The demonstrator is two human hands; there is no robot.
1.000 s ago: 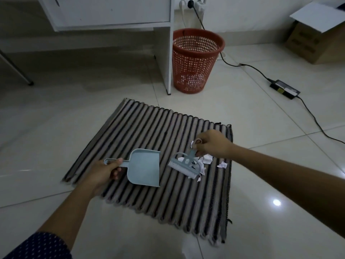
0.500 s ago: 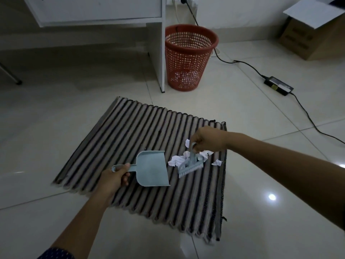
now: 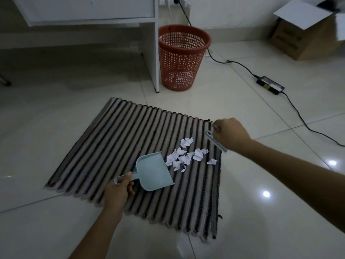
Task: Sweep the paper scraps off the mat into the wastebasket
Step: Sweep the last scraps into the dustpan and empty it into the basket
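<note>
- The paper scraps (image 3: 188,156) are lying in a loose white cluster just right of centre frame, sitting on the right part of the striped mat (image 3: 115,146), with one stray piece a little apart toward the mat's right edge.
- The pale blue dustpan (image 3: 154,172) is resting on the mat just lower left of the cluster, its open mouth facing the scraps and its near corner almost touching them.
- The left hand (image 3: 119,193) is gripping the dustpan's handle, fingers curled closed around it.
- The right hand (image 3: 230,134) is hanging over the mat's right edge, fingers wrapped shut on the small brush (image 3: 214,140), which is lifted clear of the scraps.
- The red mesh wastebasket (image 3: 182,57) is standing upright on the tiled floor (image 3: 46,118) in the upper middle, well apart from the mat, beside a white desk leg (image 3: 154,53).
- A cardboard box (image 3: 306,36) is sitting at upper right, with a black power adapter (image 3: 270,85) and cable below it.
</note>
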